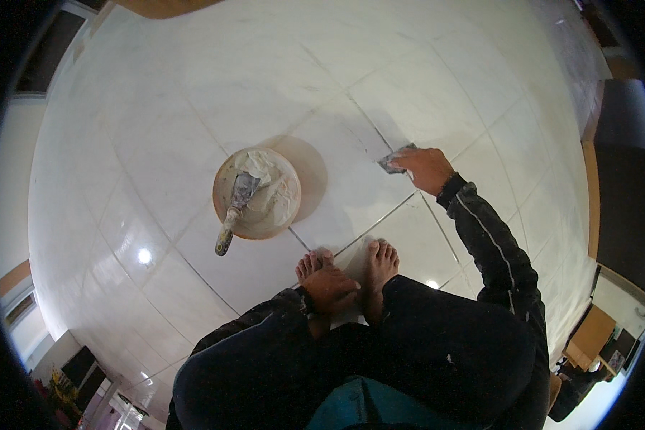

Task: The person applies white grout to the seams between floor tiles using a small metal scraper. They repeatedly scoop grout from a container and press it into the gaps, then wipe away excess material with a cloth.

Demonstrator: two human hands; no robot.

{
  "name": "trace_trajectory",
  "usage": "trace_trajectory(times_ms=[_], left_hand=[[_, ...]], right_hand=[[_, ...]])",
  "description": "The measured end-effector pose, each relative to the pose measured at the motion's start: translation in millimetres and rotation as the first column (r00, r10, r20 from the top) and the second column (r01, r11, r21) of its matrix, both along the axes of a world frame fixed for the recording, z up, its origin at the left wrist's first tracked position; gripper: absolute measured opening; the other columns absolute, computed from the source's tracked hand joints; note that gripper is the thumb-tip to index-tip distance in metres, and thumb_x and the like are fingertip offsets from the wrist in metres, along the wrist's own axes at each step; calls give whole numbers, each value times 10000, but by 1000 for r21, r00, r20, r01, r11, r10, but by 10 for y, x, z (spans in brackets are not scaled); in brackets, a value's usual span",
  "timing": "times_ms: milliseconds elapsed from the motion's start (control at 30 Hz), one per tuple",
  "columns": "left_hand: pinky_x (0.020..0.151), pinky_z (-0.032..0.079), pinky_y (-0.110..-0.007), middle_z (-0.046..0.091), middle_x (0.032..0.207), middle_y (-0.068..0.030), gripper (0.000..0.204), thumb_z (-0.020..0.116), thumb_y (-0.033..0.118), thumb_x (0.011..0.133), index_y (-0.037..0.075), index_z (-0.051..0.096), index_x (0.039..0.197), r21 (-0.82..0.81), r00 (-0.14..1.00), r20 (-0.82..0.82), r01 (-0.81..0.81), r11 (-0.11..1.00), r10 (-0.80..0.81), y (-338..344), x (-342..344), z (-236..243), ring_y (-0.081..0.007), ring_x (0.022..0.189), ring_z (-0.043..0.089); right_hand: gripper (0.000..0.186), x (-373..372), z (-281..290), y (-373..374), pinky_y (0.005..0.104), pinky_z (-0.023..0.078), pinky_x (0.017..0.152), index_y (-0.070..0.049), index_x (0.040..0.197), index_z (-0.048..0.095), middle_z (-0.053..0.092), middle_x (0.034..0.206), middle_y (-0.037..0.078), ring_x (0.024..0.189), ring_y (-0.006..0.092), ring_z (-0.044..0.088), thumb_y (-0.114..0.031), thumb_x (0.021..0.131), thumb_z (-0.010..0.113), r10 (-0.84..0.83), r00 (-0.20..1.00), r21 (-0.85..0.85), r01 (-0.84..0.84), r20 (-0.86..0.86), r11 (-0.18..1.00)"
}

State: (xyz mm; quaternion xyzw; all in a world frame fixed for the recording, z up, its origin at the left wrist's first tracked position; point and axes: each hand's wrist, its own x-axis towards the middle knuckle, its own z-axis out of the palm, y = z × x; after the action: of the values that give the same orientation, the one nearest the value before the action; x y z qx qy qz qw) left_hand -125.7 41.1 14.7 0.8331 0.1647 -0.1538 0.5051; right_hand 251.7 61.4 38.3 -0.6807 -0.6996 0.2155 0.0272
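On the tiled floor [158, 129], my right hand [428, 168] grips a small grey spreader [393, 159], pressed to a joint between tiles. My left hand [328, 290] hangs by my bare left foot [308, 264], fingers loosely bent and apart, with nothing seen in it. Left of my right hand stands a round tub [287, 183] of off-white paste [274, 195]. A putty knife [245, 188] with a worn handle lies in it, blade in the paste and handle over the near rim. My bare right foot [381, 272] is beside my left hand.
A dark panel with wooden edging [623, 172] runs along the right. Cardboard [589, 331] and dark items lie at the lower right. At the lower left are dark furniture [79, 369] and yellow flowers [63, 393]. Clear plastic [573, 50] shows at the upper right.
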Motion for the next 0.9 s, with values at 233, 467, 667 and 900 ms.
trace_trajectory(times_ms=[233, 467, 667, 900], left_hand=[[1028, 322, -575, 660, 1078, -137, 240, 602, 392, 860, 276, 708, 1041, 120, 987, -131, 106, 987, -90, 235, 277, 646, -414, 1097, 565], [1013, 318, -553, 412, 1341, -231, 705, 734, 463, 706, 56, 546, 1250, 334, 824, -305, -376, 864, 477, -242, 164, -12, -433, 1221, 387], [1000, 315, -544, 431, 1312, -217, 833, 788, 434, 638, -18, 480, 1266, 302, 902, -167, -337, 892, 397, -165, 95, 147, -409, 1217, 389], [1026, 283, -555, 415, 1326, -228, 846, 757, 452, 676, -34, 445, 1294, 283, 878, -203, -372, 884, 434, -180, 167, 115, -422, 1228, 375]], right_hand=[[399, 124, 261, 3, 454, 517, 833, -206, 1120, 680, 700, 1017, 104, 927, 319, 652, -58, 762, 586, -127, 991, -235, 132, 37, 963], [438, 151, 163, 824, 468, 532, 804, -189, 1147, 652, 700, 925, 140, 867, 365, 660, -60, 736, 570, -217, 967, 101, 231, -137, 968], [408, -113, 29, 1333, 434, 524, 799, -161, 1145, 648, 699, 1005, 119, 933, 317, 659, -46, 760, 579, -264, 958, 113, 252, 111, 961], [418, 78, -176, 1072, 443, 516, 800, -166, 1122, 668, 707, 998, 106, 921, 294, 661, -40, 736, 573, -53, 996, 215, 36, 75, 976]])
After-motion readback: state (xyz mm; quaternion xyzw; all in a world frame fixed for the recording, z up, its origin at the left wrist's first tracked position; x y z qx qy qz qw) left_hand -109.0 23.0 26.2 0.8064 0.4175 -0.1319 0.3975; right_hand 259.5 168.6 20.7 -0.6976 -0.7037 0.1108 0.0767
